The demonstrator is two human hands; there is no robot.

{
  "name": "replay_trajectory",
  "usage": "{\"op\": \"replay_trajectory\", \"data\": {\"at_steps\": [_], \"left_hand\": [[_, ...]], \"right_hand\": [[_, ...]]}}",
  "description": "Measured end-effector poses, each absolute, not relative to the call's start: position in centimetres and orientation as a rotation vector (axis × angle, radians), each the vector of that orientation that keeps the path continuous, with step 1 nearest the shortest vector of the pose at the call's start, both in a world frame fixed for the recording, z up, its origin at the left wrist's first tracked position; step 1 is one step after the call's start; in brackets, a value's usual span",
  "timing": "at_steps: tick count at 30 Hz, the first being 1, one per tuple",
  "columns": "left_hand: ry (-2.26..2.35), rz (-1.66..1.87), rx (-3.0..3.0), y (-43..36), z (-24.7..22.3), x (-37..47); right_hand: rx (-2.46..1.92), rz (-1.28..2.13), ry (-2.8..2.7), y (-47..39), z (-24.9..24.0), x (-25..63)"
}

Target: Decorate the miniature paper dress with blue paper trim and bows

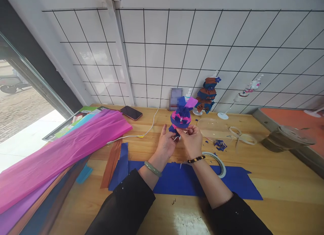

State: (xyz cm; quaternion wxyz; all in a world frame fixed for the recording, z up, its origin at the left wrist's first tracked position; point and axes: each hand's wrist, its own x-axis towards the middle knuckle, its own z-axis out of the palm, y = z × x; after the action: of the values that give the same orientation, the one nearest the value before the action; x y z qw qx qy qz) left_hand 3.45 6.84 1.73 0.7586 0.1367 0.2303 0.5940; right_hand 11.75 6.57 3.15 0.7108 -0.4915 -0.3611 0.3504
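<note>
Near the middle of the wooden table (141,150) I hold a blue and pink crepe-paper ornament (180,118) upright, with a small pleated bow on its front and loose paper ends on top. My left hand (165,144), below a green bangle, closes round its lower blue part, thumb pointing up. My right hand (192,140), with a beaded bracelet, pinches its lower edge between thumb and fingers. Some fingertips are hidden behind the paper. Beneath my forearms lies a long strip of blue crepe paper (177,181), with a roll of tape (222,169) on it.
Pink crepe paper (76,144) is piled left, near a phone (131,112) and white cable (152,125). A brown-and-blue paper ornament (206,95) and a white stand (222,116) are by the tiled wall. Blue scraps (220,145) and a plastic cup (280,139) lie right.
</note>
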Motion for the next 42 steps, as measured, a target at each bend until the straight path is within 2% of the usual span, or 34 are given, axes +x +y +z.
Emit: {"op": "replay_trajectory", "data": {"at_steps": [13,29,42], "left_hand": [[0.496,1.278,0.283,6.92,2.05,3.42],[0.458,1.272,0.304,7.16,1.96,3.27],[0.44,1.273,0.344,7.35,1.45,3.06]], "right_hand": [[-1.15,0.746,-0.8,6.74,3.42,11.8],[-1.1,0.926,-0.836,6.91,3.34,12.2],[-1.053,0.937,-0.946,6.4,3.8,12.48]]}}
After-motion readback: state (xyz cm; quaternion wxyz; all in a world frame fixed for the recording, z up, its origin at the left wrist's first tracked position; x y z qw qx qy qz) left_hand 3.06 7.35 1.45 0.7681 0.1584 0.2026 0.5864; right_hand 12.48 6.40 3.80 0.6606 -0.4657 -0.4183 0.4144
